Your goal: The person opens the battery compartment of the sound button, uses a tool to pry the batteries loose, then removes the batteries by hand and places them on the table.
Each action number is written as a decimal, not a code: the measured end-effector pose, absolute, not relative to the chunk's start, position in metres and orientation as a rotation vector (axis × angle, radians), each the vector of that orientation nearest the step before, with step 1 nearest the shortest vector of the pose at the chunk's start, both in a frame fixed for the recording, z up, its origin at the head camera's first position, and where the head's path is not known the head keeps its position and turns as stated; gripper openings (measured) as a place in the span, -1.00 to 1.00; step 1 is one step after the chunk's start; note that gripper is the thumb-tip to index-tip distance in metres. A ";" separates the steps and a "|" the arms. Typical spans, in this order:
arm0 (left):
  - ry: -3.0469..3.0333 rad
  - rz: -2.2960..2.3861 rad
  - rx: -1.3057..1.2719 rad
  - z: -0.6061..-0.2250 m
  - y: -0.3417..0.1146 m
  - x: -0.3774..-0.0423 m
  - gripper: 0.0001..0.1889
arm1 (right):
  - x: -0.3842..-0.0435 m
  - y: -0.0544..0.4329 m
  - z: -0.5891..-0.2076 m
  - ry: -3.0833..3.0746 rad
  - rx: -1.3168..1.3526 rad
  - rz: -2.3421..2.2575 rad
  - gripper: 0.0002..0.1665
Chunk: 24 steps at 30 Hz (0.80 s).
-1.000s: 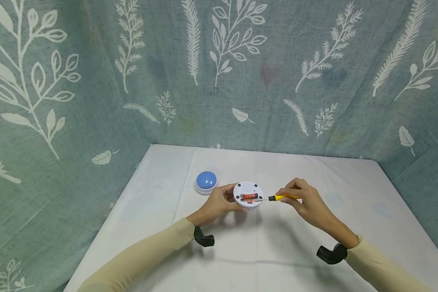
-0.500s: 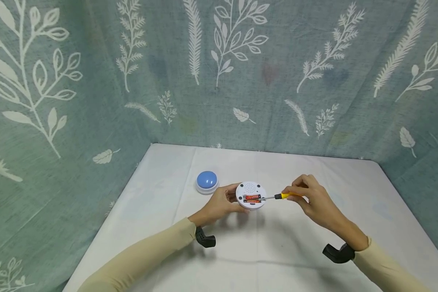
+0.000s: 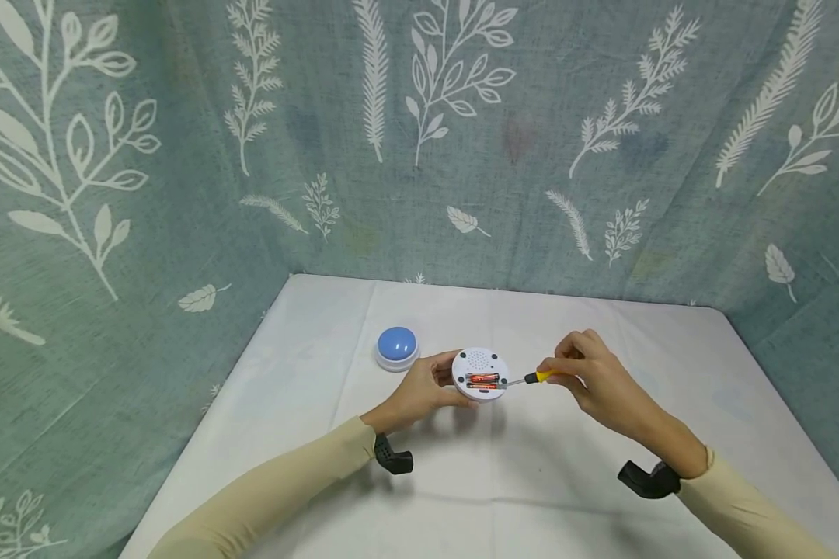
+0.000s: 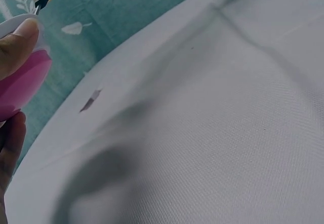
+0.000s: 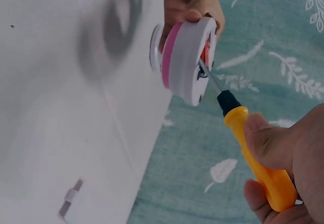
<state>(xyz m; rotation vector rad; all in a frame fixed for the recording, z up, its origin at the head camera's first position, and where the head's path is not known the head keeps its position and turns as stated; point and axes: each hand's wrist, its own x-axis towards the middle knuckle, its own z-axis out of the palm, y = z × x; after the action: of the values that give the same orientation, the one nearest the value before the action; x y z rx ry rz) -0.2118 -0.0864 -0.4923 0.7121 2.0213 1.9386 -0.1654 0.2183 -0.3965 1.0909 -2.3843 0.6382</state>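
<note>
My left hand (image 3: 419, 392) grips a round push button (image 3: 478, 362) by its rim, bottom side facing up toward the head camera. Its pink dome (image 4: 25, 85) points away, as the left wrist view shows. Orange-red batteries (image 3: 484, 379) lie in the uncovered compartment of its white base. From the right, my right hand (image 3: 594, 384) holds a yellow-handled screwdriver (image 5: 253, 153) between thumb and fingers. The metal shaft reaches into the compartment at the batteries' right end; the exact contact of the tip is too small to tell.
A second push button with a blue dome (image 3: 396, 344) stands upright on the white-covered table (image 3: 517, 481), left of and behind my left hand. Patterned green curtains (image 3: 363, 210) hang behind and beside the table.
The push button and screwdriver have shifted slightly right since a second ago. Over the last half second the screwdriver's angle has changed a little, while the left hand stays nearly still.
</note>
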 end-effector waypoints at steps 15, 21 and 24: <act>2.078 1.964 0.622 -0.495 -0.082 -0.213 -0.15 | -0.158 0.196 -0.382 -2.309 1.256 0.294 -0.62; 2.068 1.981 0.630 -0.497 -0.084 -0.213 -0.16 | -0.167 0.199 -0.390 -2.327 1.203 0.435 -0.63; 2.061 1.984 0.637 -0.497 -0.084 -0.212 -0.16 | -0.172 0.206 -0.399 -2.349 1.127 0.594 -0.62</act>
<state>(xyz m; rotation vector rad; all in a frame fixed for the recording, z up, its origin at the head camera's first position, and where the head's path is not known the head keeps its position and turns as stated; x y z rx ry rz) -0.2122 -0.0844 -0.4969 0.6374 2.0611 1.9836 -0.1717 0.2056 -0.3987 1.1268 -2.3491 0.5939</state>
